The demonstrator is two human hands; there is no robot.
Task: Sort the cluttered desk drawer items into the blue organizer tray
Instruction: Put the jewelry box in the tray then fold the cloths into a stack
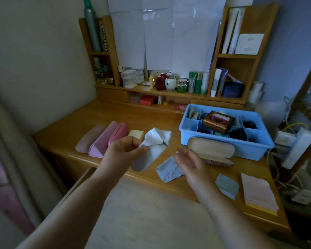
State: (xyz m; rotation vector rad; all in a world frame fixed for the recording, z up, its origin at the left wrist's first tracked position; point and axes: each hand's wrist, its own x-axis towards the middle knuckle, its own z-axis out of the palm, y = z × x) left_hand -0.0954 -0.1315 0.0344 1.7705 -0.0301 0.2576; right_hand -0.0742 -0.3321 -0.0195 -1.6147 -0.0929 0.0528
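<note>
Head view: my left hand [123, 150] pinches a white cloth [151, 146] at mid-frame, my right hand [188, 162] hangs loose-fingered above a blue cloth [167, 170]. Right of centre, the tray [228, 146] looks partly filled; cases [101, 139], cloths and paper [258, 194] remain on the desk [65, 126].

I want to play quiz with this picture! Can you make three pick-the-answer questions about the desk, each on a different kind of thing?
1. Where is the wooden case?
A. in front of the blue tray
B. on the shelf
C. inside the drawer

2. What colour is the cloth in the left hand?
A. red
B. white
C. green

3. What is the right hand doing?
A. squeezing a bottle
B. gripping the tray
C. open, holding nothing

Answers: 1 A, it lies against the tray's front wall. 2 B, the pinched cloth is white. 3 C, its fingers are spread above the blue-grey cloth.
</note>
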